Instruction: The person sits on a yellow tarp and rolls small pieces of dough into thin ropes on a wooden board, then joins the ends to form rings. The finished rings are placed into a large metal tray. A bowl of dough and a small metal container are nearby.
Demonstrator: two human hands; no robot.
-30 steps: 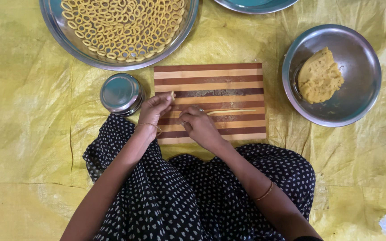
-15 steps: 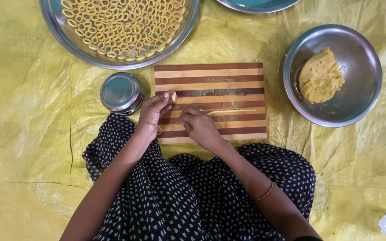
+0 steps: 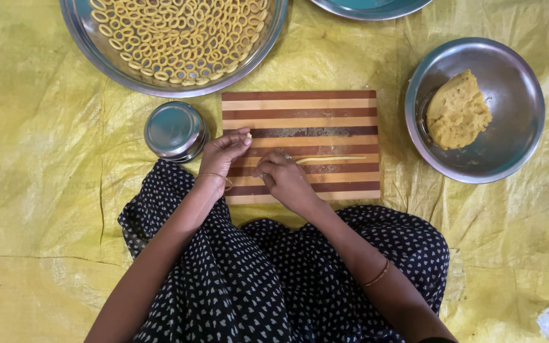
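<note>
A: Where are the hands?

B: Both sit over the striped wooden board (image 3: 300,121) in the middle of the frame. The left hand (image 3: 223,152) hovers at the board's left edge, its grip narrow, fingertips pinched on a small bit of dough (image 3: 248,134).

A: And the right hand?

B: The right hand (image 3: 284,178) lies on the board's lower half, fingers curled down on the near end of a thin dough rope (image 3: 332,159). The rope stretches rightwards from it along a pale stripe, lying flat on the board.

A: What stands around the board?

B: Just left of it, a small round steel tin (image 3: 174,130) with its lid on. At the upper left, a wide steel tray (image 3: 90,47) filled with small dough rings (image 3: 179,32). At the right, a steel bowl (image 3: 516,146) holding a lump of yellow dough (image 3: 457,111). Everything rests on a yellow sheet (image 3: 39,159), and the person's dotted dark dress (image 3: 255,279) fills the lower middle.
</note>
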